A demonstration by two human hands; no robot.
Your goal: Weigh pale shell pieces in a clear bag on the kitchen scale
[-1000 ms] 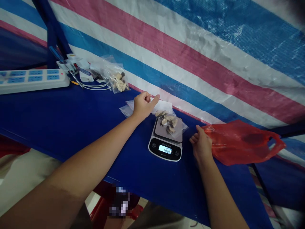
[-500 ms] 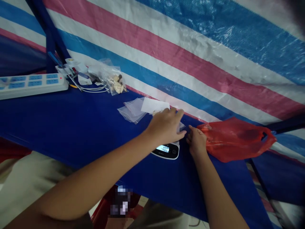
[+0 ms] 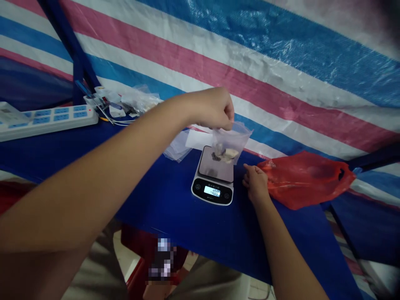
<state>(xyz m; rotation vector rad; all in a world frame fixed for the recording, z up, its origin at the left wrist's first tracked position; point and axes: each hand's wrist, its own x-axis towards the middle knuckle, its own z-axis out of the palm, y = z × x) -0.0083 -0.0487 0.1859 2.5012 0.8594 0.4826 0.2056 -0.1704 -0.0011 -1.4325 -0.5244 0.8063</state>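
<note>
Left hand pinches a clear bag by its top, hanging upright above the scale; contents blurred. Right hand, fingers loosely curled, rests empty beside a red bag.

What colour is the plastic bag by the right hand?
Red plastic bag, beside the right hand; head view.

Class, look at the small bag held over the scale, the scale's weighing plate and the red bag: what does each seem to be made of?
Small bag: thin clear plastic film; contents show through.
Weighing plate: probably brushed metal; grey, smooth, faintly reflective.
Red bag: thin translucent plastic; crinkled, glossy.
</note>
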